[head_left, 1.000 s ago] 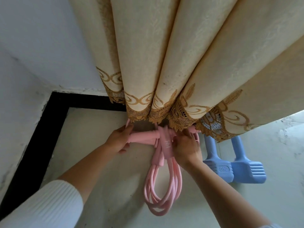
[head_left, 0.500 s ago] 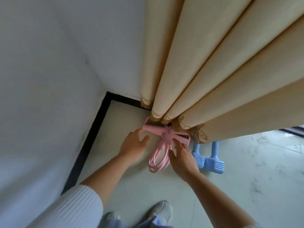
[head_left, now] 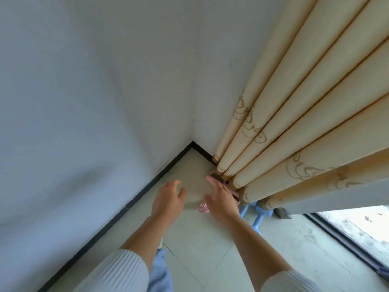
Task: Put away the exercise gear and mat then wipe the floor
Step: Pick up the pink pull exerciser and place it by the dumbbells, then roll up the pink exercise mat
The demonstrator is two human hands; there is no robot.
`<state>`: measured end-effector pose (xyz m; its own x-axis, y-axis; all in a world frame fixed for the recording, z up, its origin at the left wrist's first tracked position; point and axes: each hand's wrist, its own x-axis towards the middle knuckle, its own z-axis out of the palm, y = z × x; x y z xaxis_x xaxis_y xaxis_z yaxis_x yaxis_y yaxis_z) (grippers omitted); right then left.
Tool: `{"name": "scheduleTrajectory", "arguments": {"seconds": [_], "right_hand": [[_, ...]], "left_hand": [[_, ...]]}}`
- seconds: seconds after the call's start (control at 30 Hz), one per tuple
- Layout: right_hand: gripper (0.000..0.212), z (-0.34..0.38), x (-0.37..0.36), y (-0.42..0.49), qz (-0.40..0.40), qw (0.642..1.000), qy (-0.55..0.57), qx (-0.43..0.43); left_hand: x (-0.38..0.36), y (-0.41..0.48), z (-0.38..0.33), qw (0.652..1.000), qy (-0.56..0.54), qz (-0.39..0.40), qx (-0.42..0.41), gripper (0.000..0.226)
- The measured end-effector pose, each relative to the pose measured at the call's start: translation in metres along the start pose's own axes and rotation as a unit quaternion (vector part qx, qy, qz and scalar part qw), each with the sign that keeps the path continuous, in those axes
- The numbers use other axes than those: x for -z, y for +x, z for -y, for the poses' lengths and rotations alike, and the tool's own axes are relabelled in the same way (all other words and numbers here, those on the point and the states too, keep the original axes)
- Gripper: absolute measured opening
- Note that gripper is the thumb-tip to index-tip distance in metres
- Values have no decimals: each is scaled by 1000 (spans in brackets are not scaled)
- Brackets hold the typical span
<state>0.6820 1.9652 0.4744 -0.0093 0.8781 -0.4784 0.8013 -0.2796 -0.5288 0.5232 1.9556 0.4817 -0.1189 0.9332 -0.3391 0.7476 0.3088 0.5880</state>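
1. Head view, centre of the frame: my left hand [head_left: 168,200] hangs above the floor [head_left: 195,249] with fingers spread and loose, grasping nothing. I judge it has no job here, since the gear lies on the floor by itself.
2. Just right of centre, my right hand [head_left: 223,204] is released too, its fingers stretched flat toward the pink pull rope [head_left: 210,178]. I cannot tell whether the fingertips touch it.
3. The rope lies on the floor at the foot of the curtain [head_left: 284,154], partly under its hem, with one handle end poking out near the corner and its loops showing below my right thumb. Tucked there, it is out of the walking space and half hidden.
4. The blue gear [head_left: 259,216] sits just beside it, right of my wrist and also under the hem, so the pieces are stored together.
5. The black baseboard [head_left: 136,197] runs from the lower left up to the corner.
6. No mat is in view. I judge that the mat and the wiping remain.
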Motion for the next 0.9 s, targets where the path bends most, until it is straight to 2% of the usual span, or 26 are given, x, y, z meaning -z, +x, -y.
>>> {"name": "scheduleTrajectory", "arguments": {"seconds": [0.17,0.37,0.47,0.63,0.9], "right_hand": [[62,-11,23,-100,61,990,-67,106],[57,-14,25,-213,152,950,-187,197],[54,-6,7,-268,190,927,-211,244],[55,-9,-42,-359,243,909,-202,273],[54,-31,-144,-498,256,882,-243,312]], "left_hand": [[-5,-137,-9,990,-8,-119,68,36],[-16,-309,-19,959,-56,-224,163,36],[-14,-383,-7,941,-72,-249,217,36],[-16,-483,28,914,-97,-264,293,36],[-41,-633,104,902,-90,-277,320,37]]}}
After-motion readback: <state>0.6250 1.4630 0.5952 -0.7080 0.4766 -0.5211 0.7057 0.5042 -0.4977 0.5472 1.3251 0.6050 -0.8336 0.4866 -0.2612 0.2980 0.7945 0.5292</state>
